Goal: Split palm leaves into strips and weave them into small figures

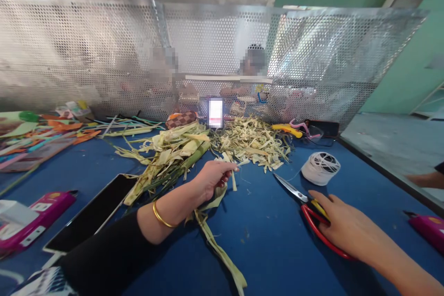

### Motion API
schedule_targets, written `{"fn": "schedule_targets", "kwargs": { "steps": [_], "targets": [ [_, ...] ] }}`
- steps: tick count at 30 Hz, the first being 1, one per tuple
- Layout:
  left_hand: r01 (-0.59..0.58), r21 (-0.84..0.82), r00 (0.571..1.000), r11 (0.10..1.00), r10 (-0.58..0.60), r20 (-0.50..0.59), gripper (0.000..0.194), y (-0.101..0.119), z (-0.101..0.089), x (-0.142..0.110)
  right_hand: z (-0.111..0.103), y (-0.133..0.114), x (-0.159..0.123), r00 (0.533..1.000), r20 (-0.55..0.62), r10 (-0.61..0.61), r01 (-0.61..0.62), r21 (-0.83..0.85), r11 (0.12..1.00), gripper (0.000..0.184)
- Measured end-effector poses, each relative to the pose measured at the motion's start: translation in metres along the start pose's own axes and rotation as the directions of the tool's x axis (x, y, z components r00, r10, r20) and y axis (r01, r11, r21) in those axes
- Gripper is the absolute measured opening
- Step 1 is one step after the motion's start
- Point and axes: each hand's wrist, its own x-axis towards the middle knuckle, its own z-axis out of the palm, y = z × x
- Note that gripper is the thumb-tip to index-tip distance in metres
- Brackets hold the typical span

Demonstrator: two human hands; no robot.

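Observation:
My left hand (212, 178), with a gold bangle at the wrist, pinches pale strips of dried leaf that look like corn husk. A short end (234, 180) sticks out past its fingertips, and a long strip (217, 245) trails below the wrist toward the table's front. To the right, my right hand (347, 224) closes around the handles of a pair of scissors (293, 188) with red and yellow grips. The scissors lie low over the table, blades pointing up and left. Just beyond them stands a roll of white string (321, 169), its thin loose end running toward the blades.
A bundle of husks (173, 148) and a heap of husk scraps (255, 143) lie farther back. A tablet (92, 215) and a magenta power strip (45, 215) sit at left. A lit phone (215, 113) leans by the perforated metal screen (215, 41); people are behind it.

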Motion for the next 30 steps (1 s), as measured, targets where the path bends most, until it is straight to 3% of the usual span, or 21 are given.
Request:
{"fn": "schedule_targets", "kwargs": {
  "steps": [3,5,6,8,10,11,13,16,18,21,23,26,30],
  "targets": [
    [0.020,-0.048,1.000,0.999,-0.020,0.002,0.022,-0.003,0.000,0.003,0.004,0.003,-0.005,0.996,-0.088,0.027,-0.007,0.218,0.976,0.058],
    [0.036,-0.073,0.999,0.997,-0.037,-0.001,0.021,-0.005,0.000,0.005,-0.002,-0.003,-0.008,0.991,-0.116,0.061,0.002,0.474,0.881,0.057],
    [0.044,-0.080,0.999,0.996,-0.044,-0.002,0.021,-0.006,0.000,0.006,-0.008,-0.008,-0.008,0.991,-0.105,0.086,-0.002,0.621,0.783,0.057],
    [0.049,-0.090,0.999,0.995,-0.050,-0.004,0.022,-0.007,0.000,0.007,-0.027,-0.026,-0.004,0.998,0.008,0.057,-0.033,0.887,0.461,0.062],
    [0.043,-0.100,0.999,0.994,-0.044,-0.004,0.024,-0.008,-0.001,0.008,-0.046,-0.049,0.006,0.997,0.068,-0.043,-0.064,0.994,0.094,0.058],
    [0.037,-0.104,0.999,0.994,-0.037,-0.004,0.024,-0.009,-0.002,0.009,-0.054,-0.061,0.012,0.993,0.065,-0.099,-0.069,0.997,-0.043,0.057],
    [0.024,-0.109,1.000,0.994,-0.024,0.001,0.026,-0.008,-0.004,0.010,-0.061,-0.081,0.023,0.972,0.045,-0.228,-0.085,0.982,-0.166,0.056],
    [0.013,-0.121,1.000,0.993,-0.015,-0.009,0.027,-0.005,-0.008,0.011,-0.052,-0.097,0.033,0.954,0.070,-0.292,-0.131,0.972,-0.195,0.057],
    [0.011,-0.133,1.000,0.991,-0.014,-0.025,0.024,-0.003,-0.009,0.013,-0.039,-0.096,0.034,0.944,0.123,-0.307,-0.165,0.979,-0.118,0.058],
    [-0.001,-0.135,0.999,0.991,-0.005,-0.046,0.021,-0.002,-0.010,0.016,-0.027,-0.087,0.033,0.950,0.111,-0.291,-0.126,0.991,-0.034,0.068],
    [-0.016,-0.128,0.998,0.992,0.008,-0.065,0.021,-0.002,-0.010,0.017,-0.027,-0.081,0.033,0.952,0.095,-0.290,-0.089,0.995,0.034,0.072],
    [-0.047,-0.112,0.996,0.993,0.037,-0.086,0.022,-0.002,-0.010,0.017,-0.034,-0.077,0.034,0.933,0.160,-0.323,-0.120,0.983,0.140,0.067],
    [-0.085,-0.100,0.993,0.991,0.075,-0.096,0.022,0.000,-0.009,0.014,-0.040,-0.077,0.031,0.903,0.234,-0.360,-0.193,0.970,0.147,0.061]
  ]
}}
